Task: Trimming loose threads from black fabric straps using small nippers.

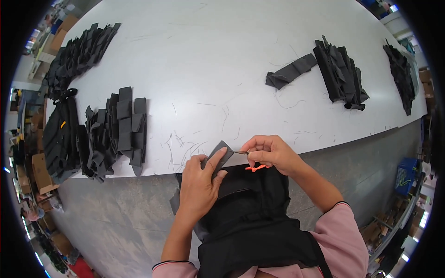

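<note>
My left hand (200, 183) is closed on a dark grey folded fabric strip (223, 156), held at the table's front edge above my lap. In my right hand (274, 155) is a pair of small thread snips (240, 152) with orange on the handle below the fingers. The dark metal tips reach left to the strip's corner. My fingers cover most of the snips, so whether the blades are apart cannot be made out. Loose thread ends (178, 143) lie on the table just beyond my left hand.
On the white table (208, 60), piles of dark fabric strips lie at the near left (111, 129), far left (81, 58), right (340, 74) and far right (399, 76). A single strip (291, 71) lies by the right pile. A black bundle (62, 134) hangs at the left edge.
</note>
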`<state>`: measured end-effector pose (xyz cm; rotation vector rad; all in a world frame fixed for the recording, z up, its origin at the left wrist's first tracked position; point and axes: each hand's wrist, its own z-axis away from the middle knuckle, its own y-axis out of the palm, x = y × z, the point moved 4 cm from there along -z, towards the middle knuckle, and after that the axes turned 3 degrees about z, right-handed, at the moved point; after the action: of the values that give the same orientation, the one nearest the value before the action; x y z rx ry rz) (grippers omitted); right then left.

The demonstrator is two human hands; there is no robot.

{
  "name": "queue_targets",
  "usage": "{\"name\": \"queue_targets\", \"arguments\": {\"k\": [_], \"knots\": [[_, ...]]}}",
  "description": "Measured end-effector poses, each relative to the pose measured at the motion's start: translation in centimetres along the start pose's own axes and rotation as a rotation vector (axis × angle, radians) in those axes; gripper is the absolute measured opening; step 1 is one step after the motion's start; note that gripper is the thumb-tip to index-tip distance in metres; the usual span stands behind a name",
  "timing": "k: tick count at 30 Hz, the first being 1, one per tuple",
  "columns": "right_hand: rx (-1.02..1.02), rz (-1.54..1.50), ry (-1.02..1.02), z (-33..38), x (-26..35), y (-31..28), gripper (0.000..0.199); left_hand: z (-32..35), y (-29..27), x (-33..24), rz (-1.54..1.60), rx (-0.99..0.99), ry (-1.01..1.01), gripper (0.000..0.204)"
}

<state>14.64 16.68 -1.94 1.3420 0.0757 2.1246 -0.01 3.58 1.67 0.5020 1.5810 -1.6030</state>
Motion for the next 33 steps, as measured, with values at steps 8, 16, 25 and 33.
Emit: {"name": "queue_targets", "arguments": {"k": [8,16,25,33], "knots": [[-0.359,0.234,-0.33,0.4,0.1,2.4,0.021,0.0,-0.6,-0.5,-0.24,-0.21,0.035,0.057],[-0.266,-0.174,-0.227,-3.8,0.1,3.3,0.016,-0.3,0.3,-0.6,0.63,-0.175,-0.012,0.083],[-0.321,-0.252,-0.123,-5.7,-3.1,3.6,0.011,1.6,5.1,2.7,1.486,0.031,-0.504,0.045],[-0.587,0.835,-0.621,0.8,0.1,4.1,0.023,1.1,3.5,2.3,1.38,-0.109,-0.503,0.031]]}}
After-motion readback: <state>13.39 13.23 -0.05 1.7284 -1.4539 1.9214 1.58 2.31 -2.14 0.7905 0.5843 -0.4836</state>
